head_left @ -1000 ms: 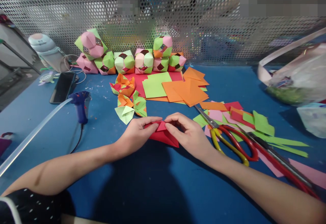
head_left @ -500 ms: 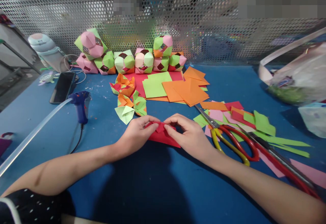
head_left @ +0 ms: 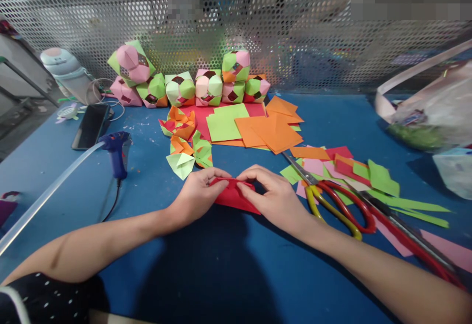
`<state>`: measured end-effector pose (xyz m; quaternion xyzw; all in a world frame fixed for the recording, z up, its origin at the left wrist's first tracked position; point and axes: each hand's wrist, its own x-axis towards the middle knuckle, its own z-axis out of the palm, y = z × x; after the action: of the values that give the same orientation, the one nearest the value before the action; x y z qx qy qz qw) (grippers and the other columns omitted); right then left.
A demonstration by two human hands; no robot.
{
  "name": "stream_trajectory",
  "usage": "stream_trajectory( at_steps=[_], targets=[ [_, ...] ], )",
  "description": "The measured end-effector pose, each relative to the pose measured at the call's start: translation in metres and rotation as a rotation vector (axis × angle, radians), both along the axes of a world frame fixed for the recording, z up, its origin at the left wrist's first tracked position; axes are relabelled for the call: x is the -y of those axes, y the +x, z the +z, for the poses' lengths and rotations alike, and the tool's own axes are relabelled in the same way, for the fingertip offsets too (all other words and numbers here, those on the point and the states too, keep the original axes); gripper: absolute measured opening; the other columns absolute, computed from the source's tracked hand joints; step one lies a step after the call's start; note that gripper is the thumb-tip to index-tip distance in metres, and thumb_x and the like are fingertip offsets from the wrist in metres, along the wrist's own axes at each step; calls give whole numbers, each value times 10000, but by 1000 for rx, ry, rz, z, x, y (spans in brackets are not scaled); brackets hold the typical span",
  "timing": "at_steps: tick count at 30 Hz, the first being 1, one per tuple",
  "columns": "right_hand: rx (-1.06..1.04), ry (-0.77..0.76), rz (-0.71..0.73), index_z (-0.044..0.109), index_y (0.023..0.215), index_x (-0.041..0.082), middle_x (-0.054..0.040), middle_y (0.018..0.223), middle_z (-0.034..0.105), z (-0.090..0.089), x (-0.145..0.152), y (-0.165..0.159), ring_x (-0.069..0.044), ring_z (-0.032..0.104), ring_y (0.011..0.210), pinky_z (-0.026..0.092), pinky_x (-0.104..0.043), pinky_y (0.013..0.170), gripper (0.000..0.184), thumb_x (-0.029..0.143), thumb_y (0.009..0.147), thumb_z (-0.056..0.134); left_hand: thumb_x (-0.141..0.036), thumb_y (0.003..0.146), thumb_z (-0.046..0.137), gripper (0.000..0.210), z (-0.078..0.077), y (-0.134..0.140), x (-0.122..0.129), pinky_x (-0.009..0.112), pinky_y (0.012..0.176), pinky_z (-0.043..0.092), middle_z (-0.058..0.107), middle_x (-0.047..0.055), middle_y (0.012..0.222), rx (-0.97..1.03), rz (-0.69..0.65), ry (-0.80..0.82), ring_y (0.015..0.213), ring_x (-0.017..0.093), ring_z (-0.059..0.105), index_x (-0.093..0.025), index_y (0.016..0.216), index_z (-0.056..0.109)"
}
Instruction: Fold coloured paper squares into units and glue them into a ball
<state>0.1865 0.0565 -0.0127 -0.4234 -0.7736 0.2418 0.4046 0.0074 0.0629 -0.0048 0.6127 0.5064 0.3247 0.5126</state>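
A red sheet of paper (head_left: 236, 200), partly folded, lies between my hands just above the blue table. My left hand (head_left: 199, 192) pinches its left side with thumb and fingers at the upper edge. On the other side my right hand (head_left: 273, 193) grips the same paper, thumb on top. Both thumbs press close together along the fold; the fingertips behind the paper are hidden. Just beyond my left hand sits a pale green folded paper piece (head_left: 181, 165), beside green and orange folded pieces (head_left: 202, 151). Scissors with red and yellow handles (head_left: 334, 201) lie right of my right hand.
Several folded paper balls (head_left: 180, 90) line the back by a perforated metal panel (head_left: 317, 48). Before them are orange sheets (head_left: 276, 132) and green sheets (head_left: 224, 123). Paper scraps (head_left: 381, 179) and a red-edged cutter (head_left: 409, 235) lie right; a glue gun (head_left: 117, 154) and phone (head_left: 91, 126) left.
The small flap at the top of the red paper, raised between my thumbs before, is now pressed flatter along the upper edge. My hands have barely moved.
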Motion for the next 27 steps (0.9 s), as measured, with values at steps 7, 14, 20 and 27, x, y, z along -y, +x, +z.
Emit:
stream_trajectory(
  at_steps=[7, 14, 20, 27],
  targets=[
    [13, 66, -1, 583, 867, 187, -20, 788, 597, -2, 0, -2, -131, 584, 722, 468, -262, 675, 106, 103, 836, 527, -200, 819, 523, 140, 0, -1, 2, 210, 728, 469, 691, 4, 854, -54, -23, 80, 791, 116, 615, -172, 868, 651],
    [31, 51, 11, 622, 838, 182, -28, 782, 617, 1, 1, -2, -140, 608, 721, 481, -266, 661, 139, 97, 829, 513, -205, 828, 518, 149, -1, 0, 5, 212, 723, 463, 693, -4, 845, -162, -34, 155, 787, 116, 617, -187, 881, 657],
    [24, 40, 10, 618, 835, 196, -29, 793, 623, 3, 0, -1, -149, 615, 735, 490, -277, 678, 158, 86, 816, 506, -254, 823, 549, 191, -3, 0, 3, 225, 765, 489, 712, 18, 918, -116, -47, 146, 838, 137, 641, -182, 962, 657],
    [19, -1, 31, 623, 841, 207, -28, 795, 635, 2, -3, 1, -154, 615, 737, 495, -295, 688, 162, 93, 824, 509, -185, 851, 469, 251, 1, -3, 0, 245, 854, 484, 720, 23, 982, -141, -122, 186, 900, 147, 644, -197, 964, 693]
  ],
)
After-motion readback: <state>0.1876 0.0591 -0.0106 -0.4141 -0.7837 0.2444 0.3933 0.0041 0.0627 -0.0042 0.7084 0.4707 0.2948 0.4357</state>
